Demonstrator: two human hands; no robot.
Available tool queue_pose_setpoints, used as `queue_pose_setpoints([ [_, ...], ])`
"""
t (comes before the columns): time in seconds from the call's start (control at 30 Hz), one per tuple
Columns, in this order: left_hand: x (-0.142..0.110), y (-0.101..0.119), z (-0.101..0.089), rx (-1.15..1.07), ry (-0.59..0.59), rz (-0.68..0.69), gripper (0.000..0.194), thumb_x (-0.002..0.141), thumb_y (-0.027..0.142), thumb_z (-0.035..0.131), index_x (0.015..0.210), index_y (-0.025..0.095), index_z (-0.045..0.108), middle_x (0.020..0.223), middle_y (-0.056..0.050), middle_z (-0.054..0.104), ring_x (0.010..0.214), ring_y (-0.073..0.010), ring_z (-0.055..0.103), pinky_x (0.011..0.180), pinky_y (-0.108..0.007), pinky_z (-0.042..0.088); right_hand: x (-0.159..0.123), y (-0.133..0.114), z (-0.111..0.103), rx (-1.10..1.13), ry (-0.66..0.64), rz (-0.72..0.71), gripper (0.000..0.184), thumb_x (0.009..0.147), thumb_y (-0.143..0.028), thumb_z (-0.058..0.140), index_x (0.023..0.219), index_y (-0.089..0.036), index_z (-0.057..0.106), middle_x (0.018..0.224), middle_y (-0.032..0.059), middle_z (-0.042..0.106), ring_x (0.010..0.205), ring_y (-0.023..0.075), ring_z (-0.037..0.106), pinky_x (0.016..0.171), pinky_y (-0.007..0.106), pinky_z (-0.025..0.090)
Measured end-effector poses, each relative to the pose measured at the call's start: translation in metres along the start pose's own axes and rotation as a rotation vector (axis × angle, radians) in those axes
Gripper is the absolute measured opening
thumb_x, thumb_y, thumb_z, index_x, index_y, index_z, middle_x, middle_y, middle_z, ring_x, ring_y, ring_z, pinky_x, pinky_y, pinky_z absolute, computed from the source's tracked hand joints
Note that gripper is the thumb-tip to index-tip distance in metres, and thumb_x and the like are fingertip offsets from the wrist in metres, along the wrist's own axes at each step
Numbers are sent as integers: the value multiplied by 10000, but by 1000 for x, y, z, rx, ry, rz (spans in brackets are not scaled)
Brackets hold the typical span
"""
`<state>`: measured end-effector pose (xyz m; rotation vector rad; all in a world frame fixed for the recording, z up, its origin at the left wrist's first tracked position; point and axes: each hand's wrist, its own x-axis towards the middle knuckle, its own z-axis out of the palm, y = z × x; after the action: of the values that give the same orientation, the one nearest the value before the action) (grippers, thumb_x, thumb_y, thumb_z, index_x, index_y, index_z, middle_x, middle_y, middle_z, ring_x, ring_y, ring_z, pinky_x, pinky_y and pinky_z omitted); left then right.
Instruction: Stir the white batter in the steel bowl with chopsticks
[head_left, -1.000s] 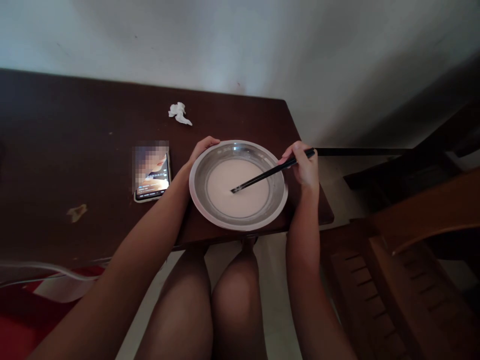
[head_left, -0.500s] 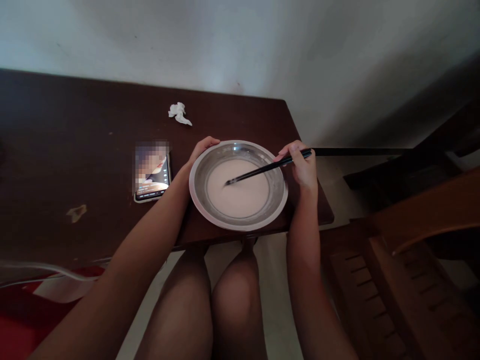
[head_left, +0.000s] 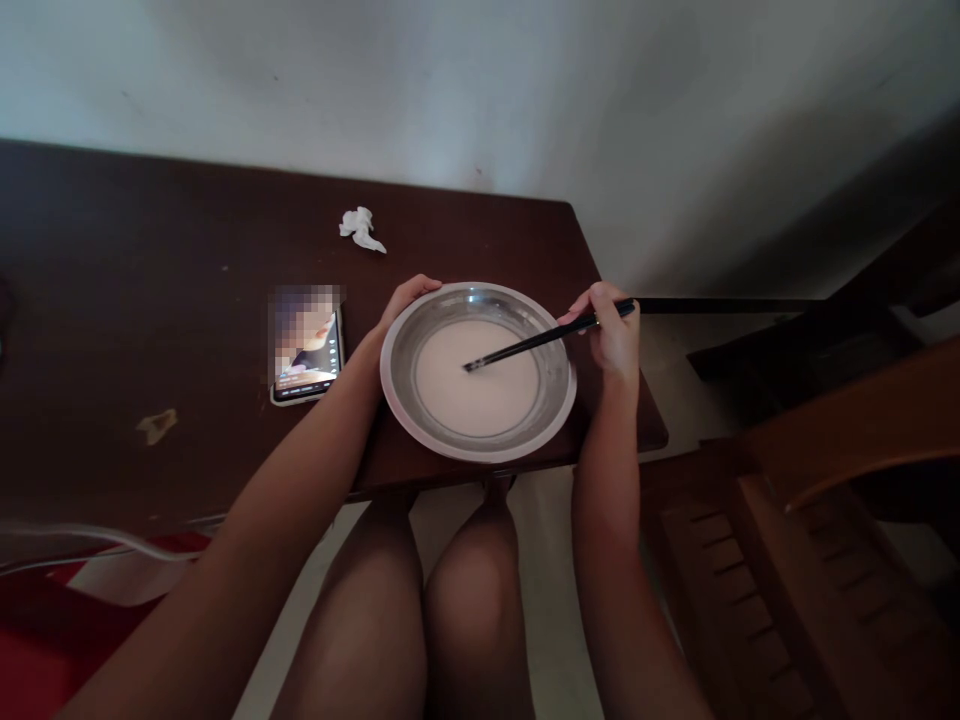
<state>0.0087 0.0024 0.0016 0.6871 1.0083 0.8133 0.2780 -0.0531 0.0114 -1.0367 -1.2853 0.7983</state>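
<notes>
A shallow metal bowl [head_left: 556, 395] with pale white liquid [head_left: 480, 390] sits near the front right corner of a dark wooden table [head_left: 135, 300]. My left hand [head_left: 401, 303] curls around the bowl's left rim and steadies it. My right hand [head_left: 611, 335] is closed on a pair of black chopsticks [head_left: 536, 342]. Their tips dip into the liquid near the bowl's middle.
A lit phone [head_left: 306, 345] lies flat just left of the bowl. A crumpled white tissue [head_left: 360, 228] rests farther back, and a pale scrap [head_left: 156, 425] lies at the left. A wooden chair [head_left: 825, 500] stands to the right. My knees show below the table edge.
The chopstick tips swept left through the liquid and have come back toward the bowl's middle. My left hand stayed on the rim.
</notes>
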Motion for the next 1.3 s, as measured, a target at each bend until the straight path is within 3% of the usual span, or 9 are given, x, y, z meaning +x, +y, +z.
queue_pose_setpoints([
  [0.13, -2, 1, 2, 9, 2, 0, 252, 856, 313, 506, 643, 216, 601, 535, -1, 617, 497, -159, 538, 555, -273, 510, -1, -1, 0, -11, -116, 48, 425, 850, -635, 682, 692, -241, 687, 550, -40, 664, 507, 113, 621, 509, 255, 468],
  [0.3, -2, 0, 0, -2, -11, 4, 283, 876, 311, 494, 638, 210, 610, 552, -4, 619, 512, -159, 555, 576, -274, 520, 0, 0, 1, -8, -7, -13, 442, 867, -628, 665, 671, -232, 677, 555, -37, 660, 519, 104, 620, 498, 242, 441],
  [0.5, 0, 1, 0, 35, 32, -3, 257, 861, 324, 512, 645, 220, 605, 551, -11, 618, 509, -170, 535, 584, -291, 525, 0, -1, 1, -16, -103, 41, 444, 832, -661, 684, 690, -241, 667, 557, -41, 667, 510, 109, 601, 514, 250, 473],
  [0.67, 0, 0, -1, 110, 3, 53, 243, 859, 341, 498, 669, 225, 597, 567, -10, 608, 545, -190, 575, 663, -327, 545, 0, -2, 1, -45, 0, 15, 479, 856, -668, 648, 666, -228, 659, 546, -31, 645, 496, 102, 577, 499, 248, 447],
  [0.83, 0, 0, -1, 111, 5, 55, 203, 821, 358, 519, 680, 233, 595, 568, -15, 619, 531, -192, 564, 661, -335, 541, -1, -2, 1, -29, -135, 38, 444, 855, -645, 667, 689, -234, 680, 567, -33, 672, 524, 108, 598, 530, 252, 465],
  [1.0, 2, 0, -3, 63, -3, 36, 139, 785, 350, 572, 713, 237, 609, 555, -17, 618, 550, -210, 591, 647, -331, 554, 0, -3, 1, -32, -23, -13, 429, 885, -613, 650, 676, -240, 685, 569, -29, 676, 518, 102, 579, 522, 253, 439],
  [1.2, 4, 0, -5, 32, -29, 36, 167, 799, 343, 569, 673, 238, 597, 561, -15, 636, 501, -186, 575, 595, -302, 533, -1, -2, 0, -29, -152, 51, 437, 857, -638, 669, 684, -237, 687, 551, -35, 667, 508, 109, 591, 520, 252, 459],
  [1.3, 3, 1, -4, 9, -28, 1, 216, 829, 322, 528, 645, 233, 597, 549, -11, 637, 487, -176, 567, 561, -286, 517, 0, -1, 1, -8, -60, -5, 428, 863, -621, 676, 688, -230, 696, 565, -32, 676, 527, 103, 609, 526, 240, 451],
])
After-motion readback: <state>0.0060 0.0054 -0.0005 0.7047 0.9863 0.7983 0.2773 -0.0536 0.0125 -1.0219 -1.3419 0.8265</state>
